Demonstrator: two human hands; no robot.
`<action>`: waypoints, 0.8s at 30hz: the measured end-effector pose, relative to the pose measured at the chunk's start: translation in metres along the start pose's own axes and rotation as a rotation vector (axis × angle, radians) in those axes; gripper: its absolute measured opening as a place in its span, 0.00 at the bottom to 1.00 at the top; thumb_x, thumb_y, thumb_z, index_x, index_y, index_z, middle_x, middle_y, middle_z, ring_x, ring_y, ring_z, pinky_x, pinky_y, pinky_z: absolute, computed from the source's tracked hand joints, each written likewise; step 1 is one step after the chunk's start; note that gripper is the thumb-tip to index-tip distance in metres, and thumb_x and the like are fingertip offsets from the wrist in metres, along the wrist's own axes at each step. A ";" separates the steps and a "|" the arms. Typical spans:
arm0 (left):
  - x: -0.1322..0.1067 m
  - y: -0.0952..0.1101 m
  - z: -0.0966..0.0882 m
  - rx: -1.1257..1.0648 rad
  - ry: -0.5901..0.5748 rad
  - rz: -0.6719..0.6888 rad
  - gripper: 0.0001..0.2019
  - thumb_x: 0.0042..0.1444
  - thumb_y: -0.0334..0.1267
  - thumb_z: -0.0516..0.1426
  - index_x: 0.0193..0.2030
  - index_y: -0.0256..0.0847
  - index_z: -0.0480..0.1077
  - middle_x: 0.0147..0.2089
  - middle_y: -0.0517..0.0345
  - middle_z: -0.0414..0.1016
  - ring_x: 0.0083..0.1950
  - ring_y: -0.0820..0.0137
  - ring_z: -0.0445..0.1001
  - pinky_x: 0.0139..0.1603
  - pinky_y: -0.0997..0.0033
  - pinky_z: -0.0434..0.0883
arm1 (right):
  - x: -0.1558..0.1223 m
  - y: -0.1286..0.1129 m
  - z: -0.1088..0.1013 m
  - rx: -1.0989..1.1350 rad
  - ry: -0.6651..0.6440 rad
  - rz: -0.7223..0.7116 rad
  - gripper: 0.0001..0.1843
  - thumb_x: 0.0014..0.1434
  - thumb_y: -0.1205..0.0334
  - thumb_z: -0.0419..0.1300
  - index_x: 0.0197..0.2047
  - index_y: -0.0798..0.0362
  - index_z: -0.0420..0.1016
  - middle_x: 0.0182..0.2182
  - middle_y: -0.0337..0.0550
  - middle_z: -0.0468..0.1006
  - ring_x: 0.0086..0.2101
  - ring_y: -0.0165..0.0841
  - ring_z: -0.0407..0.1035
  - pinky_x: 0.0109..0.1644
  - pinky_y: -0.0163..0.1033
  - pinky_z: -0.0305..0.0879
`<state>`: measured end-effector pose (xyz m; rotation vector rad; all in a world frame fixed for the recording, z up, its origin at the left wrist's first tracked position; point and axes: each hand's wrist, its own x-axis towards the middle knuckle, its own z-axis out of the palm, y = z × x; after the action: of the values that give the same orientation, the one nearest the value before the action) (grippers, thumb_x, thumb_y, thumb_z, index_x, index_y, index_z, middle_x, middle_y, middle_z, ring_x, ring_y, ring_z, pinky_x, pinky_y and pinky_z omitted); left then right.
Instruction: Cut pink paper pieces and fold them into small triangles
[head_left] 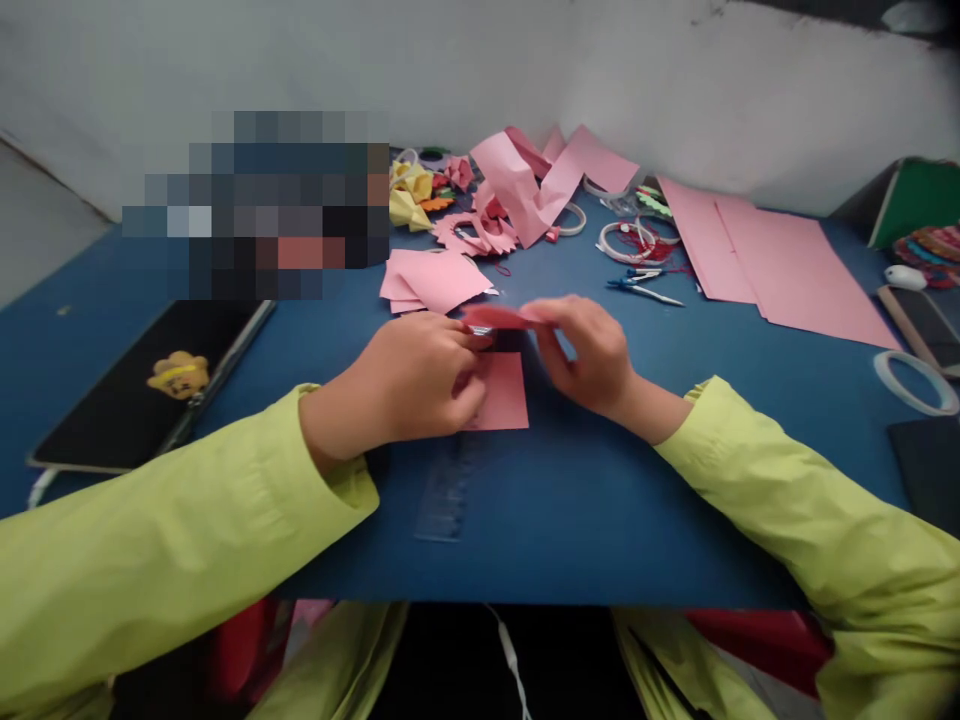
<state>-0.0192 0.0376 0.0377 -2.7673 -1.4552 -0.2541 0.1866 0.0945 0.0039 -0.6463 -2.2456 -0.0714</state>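
Observation:
A folded or curved piece of pink paper is lifted above the table, its right end pinched between the thumb and fingers of my right hand. My left hand is closed, with its curled fingertips at the left end of that piece. A small shiny bit shows by those fingertips, but what the left hand grips is too hidden to name. Under the left fingers lies a flat pink paper square, partly covered by the hand. Nearer to me, a clear ruler lies flat on the blue table.
Behind my hands are stacked pink papers, crumpled pink strips and yellow paper shapes. A drawing compass and large pink sheets lie right of them. A tape roll sits far right, a black laptop-like device left.

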 end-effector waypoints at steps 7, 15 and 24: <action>-0.003 0.005 -0.008 0.221 -0.055 -0.330 0.15 0.51 0.32 0.46 0.23 0.34 0.73 0.27 0.41 0.74 0.30 0.56 0.73 0.25 0.61 0.62 | -0.002 -0.034 -0.019 -0.362 -0.177 -0.709 0.08 0.63 0.69 0.52 0.40 0.57 0.73 0.30 0.43 0.78 0.31 0.32 0.69 0.36 0.40 0.60; 0.005 -0.015 -0.005 0.304 0.168 -0.344 0.19 0.60 0.33 0.41 0.46 0.26 0.69 0.45 0.35 0.70 0.49 0.48 0.68 0.40 0.51 0.64 | 0.005 -0.066 -0.042 -0.407 -0.625 -0.471 0.12 0.62 0.74 0.49 0.38 0.57 0.73 0.35 0.48 0.78 0.34 0.37 0.68 0.44 0.46 0.57; 0.009 -0.037 0.010 0.238 0.072 -0.306 0.21 0.63 0.41 0.40 0.56 0.32 0.62 0.53 0.36 0.68 0.54 0.51 0.67 0.43 0.57 0.66 | 0.013 -0.061 -0.051 -0.297 -0.796 -0.332 0.07 0.61 0.70 0.52 0.41 0.56 0.70 0.37 0.50 0.77 0.40 0.39 0.67 0.49 0.47 0.51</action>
<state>-0.0430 0.0664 0.0262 -2.3244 -1.7584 -0.1651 0.1844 0.0344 0.0575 -0.4920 -3.1402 -0.3745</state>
